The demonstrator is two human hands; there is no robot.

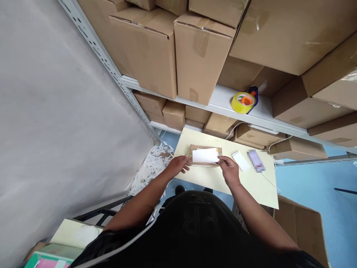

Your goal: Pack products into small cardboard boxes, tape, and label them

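A small brown cardboard parcel (205, 149) lies on a pale yellow table (251, 184). A white label (205, 155) sits on top of it. My left hand (178, 165) rests at the parcel's left end, fingers curled against the cardboard. My right hand (229, 168) pinches the label's right edge between thumb and fingers. A white card (241, 160) and a blurred purple item (256, 160) lie just right of my right hand.
Metal shelving (223, 98) behind the table carries stacked cardboard boxes (199, 56) and a yellow tape dispenser (244, 101). White paper strips (150, 167) litter the blue floor on the left. An open box (302, 227) stands at the lower right. A grey wall (55, 111) closes the left side.
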